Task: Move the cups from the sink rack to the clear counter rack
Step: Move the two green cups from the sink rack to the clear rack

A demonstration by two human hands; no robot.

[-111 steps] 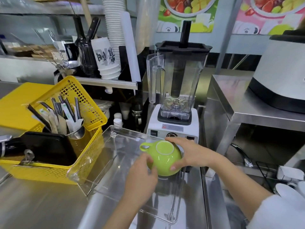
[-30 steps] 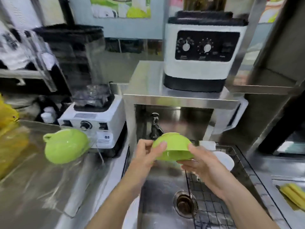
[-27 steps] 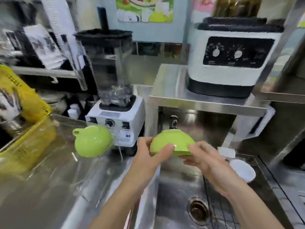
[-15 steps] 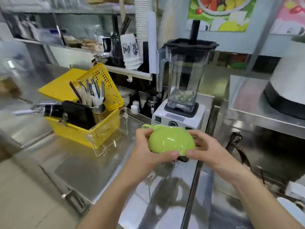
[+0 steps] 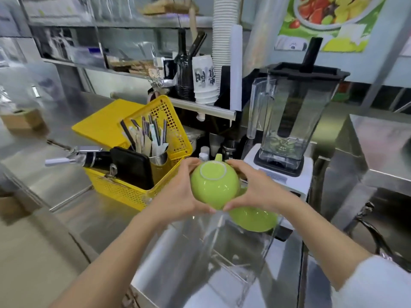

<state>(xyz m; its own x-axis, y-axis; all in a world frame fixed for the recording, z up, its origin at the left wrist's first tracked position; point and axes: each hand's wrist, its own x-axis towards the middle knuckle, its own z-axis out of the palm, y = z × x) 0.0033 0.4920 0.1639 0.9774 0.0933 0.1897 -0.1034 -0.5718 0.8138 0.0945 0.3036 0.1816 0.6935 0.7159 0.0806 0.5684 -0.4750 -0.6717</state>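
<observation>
Both hands hold one green cup (image 5: 214,185) upside down, its pale base ring facing up and its handle pointing away from me. My left hand (image 5: 178,196) grips its left side, my right hand (image 5: 258,190) its right side. The cup hangs just above the far end of the clear counter rack (image 5: 222,258). A second green cup (image 5: 253,218) lies upside down in that rack, right below and to the right of the held one, partly hidden by my right hand.
A yellow basket (image 5: 138,192) with utensils and a black holder stands to the left of the rack. A blender (image 5: 287,130) on a white base stands right behind it. A steel shelf (image 5: 378,152) rises at the right, above the sink side.
I lifted the second green cup over the sink, then carried it left. It now sits higher over the clear rack with its base turned up, above the first cup.
</observation>
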